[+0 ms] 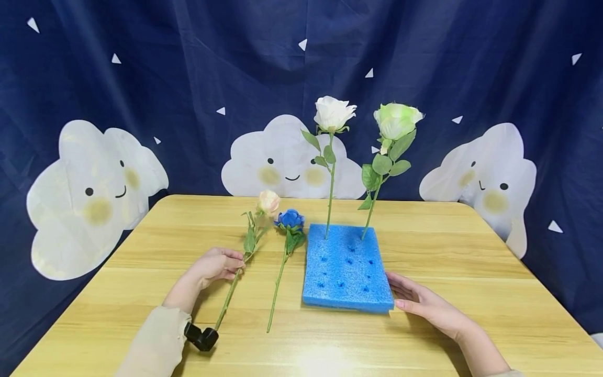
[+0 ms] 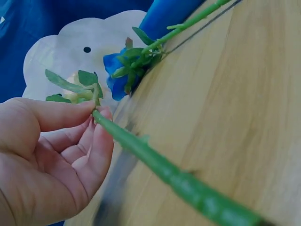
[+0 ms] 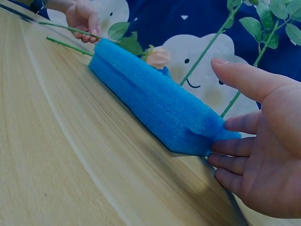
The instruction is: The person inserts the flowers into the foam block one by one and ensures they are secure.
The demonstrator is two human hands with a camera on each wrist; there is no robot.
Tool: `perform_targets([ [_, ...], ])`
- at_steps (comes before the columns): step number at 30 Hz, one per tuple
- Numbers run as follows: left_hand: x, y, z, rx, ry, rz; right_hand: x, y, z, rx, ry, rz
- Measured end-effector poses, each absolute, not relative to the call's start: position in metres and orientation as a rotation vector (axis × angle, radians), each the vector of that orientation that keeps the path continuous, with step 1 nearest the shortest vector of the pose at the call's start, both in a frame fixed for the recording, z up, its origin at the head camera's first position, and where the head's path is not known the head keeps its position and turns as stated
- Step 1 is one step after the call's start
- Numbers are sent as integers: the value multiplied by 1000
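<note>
My left hand (image 1: 218, 266) pinches the green stem of a pale pink artificial rose (image 1: 269, 202) between thumb and fingers; in the left wrist view the stem (image 2: 155, 162) runs out toward the camera. To its right, a blue artificial rose (image 1: 290, 220) lies on the table. My right hand (image 1: 426, 303) is at the right edge of a blue foam block (image 1: 346, 269). In the right wrist view its fingers (image 3: 233, 147) touch the block's end, the thumb held apart. A white rose (image 1: 333, 113) and a pale green rose (image 1: 397, 121) stand upright in the block's far part.
Several small holes dot the foam block's top. Beneath everything is a light wooden table (image 1: 471, 251). Behind its far edge hangs a dark blue curtain (image 1: 264, 57) with smiling clouds. A black device (image 1: 202, 336) is fixed at my left wrist.
</note>
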State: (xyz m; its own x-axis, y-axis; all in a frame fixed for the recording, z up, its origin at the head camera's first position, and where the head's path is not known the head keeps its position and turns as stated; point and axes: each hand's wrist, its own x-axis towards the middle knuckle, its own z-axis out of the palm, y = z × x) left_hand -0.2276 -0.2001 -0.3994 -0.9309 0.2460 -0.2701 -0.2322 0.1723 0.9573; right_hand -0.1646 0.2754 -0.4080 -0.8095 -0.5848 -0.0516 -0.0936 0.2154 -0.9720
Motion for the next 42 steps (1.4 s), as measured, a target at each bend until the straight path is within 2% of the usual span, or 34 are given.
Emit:
perform_targets([
  [16,-221,-166,-372,291,2056,1934,-164,275,-408,-622,2116,-1612],
  [42,-200,-95,-324,763,2234,1831,-160,275,-403,-703,2029,-1642],
])
